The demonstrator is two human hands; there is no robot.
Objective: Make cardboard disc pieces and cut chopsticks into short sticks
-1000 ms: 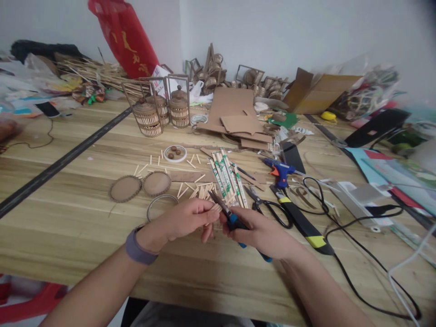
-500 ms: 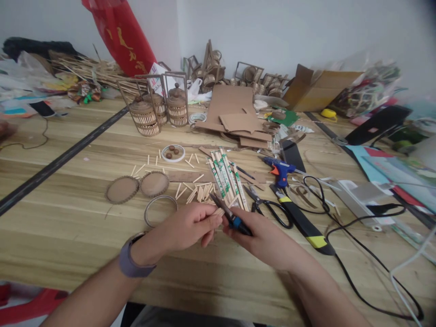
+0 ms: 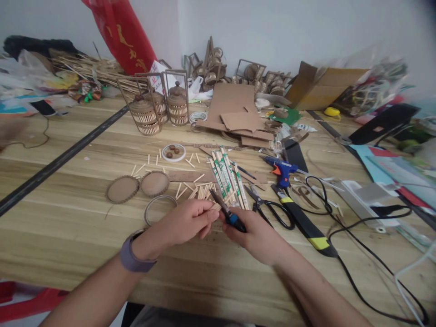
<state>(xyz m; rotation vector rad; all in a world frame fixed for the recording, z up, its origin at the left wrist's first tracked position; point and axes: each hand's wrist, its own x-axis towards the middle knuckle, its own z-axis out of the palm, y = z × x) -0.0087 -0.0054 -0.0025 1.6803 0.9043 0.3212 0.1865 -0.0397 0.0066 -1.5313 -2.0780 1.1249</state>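
Observation:
My left hand (image 3: pixel 194 219), with a watch on a purple strap at its wrist, pinches several short wooden sticks (image 3: pixel 215 207) between thumb and fingers. In my right hand (image 3: pixel 250 231) is a pair of pliers (image 3: pixel 232 219) with blue-and-black handles, its dark jaws at the ends of those sticks. Whether the jaws touch the wood I cannot tell. Just beyond lie a pile of cut sticks (image 3: pixel 202 191) and several chopsticks in green-and-white wrappers (image 3: pixel 225 175). A cardboard ring (image 3: pixel 147 210) and two round cardboard discs (image 3: pixel 122 189) (image 3: pixel 155 184) lie left of my hands.
Black-handled scissors (image 3: pixel 277 213), a blue glue gun (image 3: pixel 282 170), a black-and-yellow tool (image 3: pixel 308 227) and a looping black cable (image 3: pixel 356 277) lie to the right. Small lidded stick baskets (image 3: pixel 145 116) and cardboard sheets (image 3: pixel 231 102) stand farther back. A blurred shape (image 3: pixel 15 129) shows at the left edge.
My hands and the pliers have shifted slightly left, with the grips unchanged. The blurred shape at the left edge reaches farther into view.

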